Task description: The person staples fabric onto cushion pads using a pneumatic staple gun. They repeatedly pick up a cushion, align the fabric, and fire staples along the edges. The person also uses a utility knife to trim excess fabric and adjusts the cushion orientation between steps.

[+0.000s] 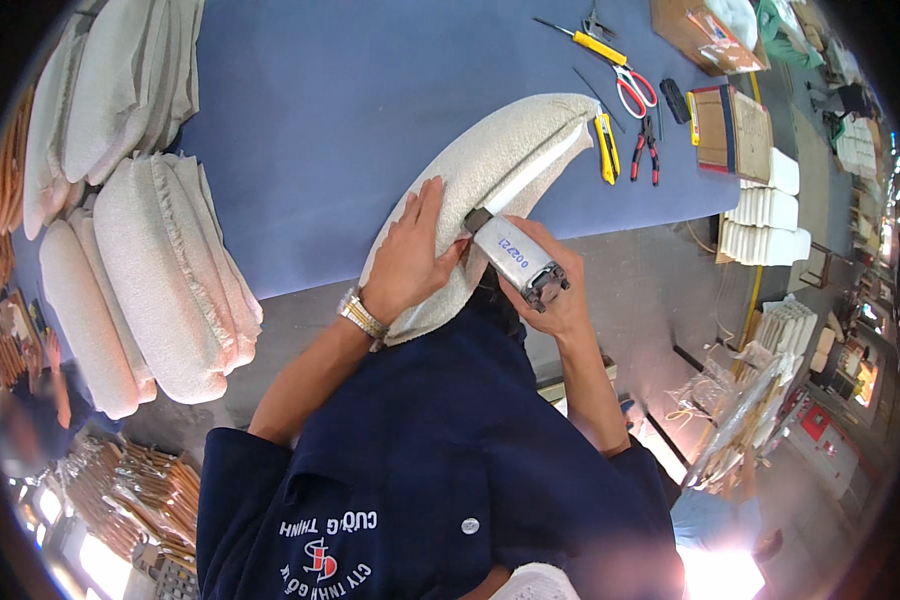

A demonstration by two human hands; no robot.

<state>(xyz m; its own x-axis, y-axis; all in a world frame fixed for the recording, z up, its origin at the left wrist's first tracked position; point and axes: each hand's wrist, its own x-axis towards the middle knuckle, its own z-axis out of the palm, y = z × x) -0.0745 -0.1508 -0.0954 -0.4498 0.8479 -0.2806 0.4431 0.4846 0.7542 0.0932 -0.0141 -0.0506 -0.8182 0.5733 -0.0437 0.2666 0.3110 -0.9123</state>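
Observation:
A curved, padded panel (505, 140) in cream, nubbly fabric rests across the near edge of the blue table (320, 130) and against my body. My left hand (407, 262) lies on it with fingers stretched out, pressing the fabric; the thumb reaches toward the tool. In my right hand (562, 285) is a silver staple gun (510, 248), its dark nose against the panel's inner edge. A pale strip runs along that edge toward the panel's far tip. The right fingers are partly hidden behind the tool's body.
Stacked cream padded panels (170, 280) stand at left. Toward the right lie a yellow utility knife (607, 148), red-handled pliers (647, 150), red-handled scissors (632, 88) and a yellow-handled tool (598, 47). Cardboard boxes (735, 130) sit farther right. Another person (30, 410) is at far left.

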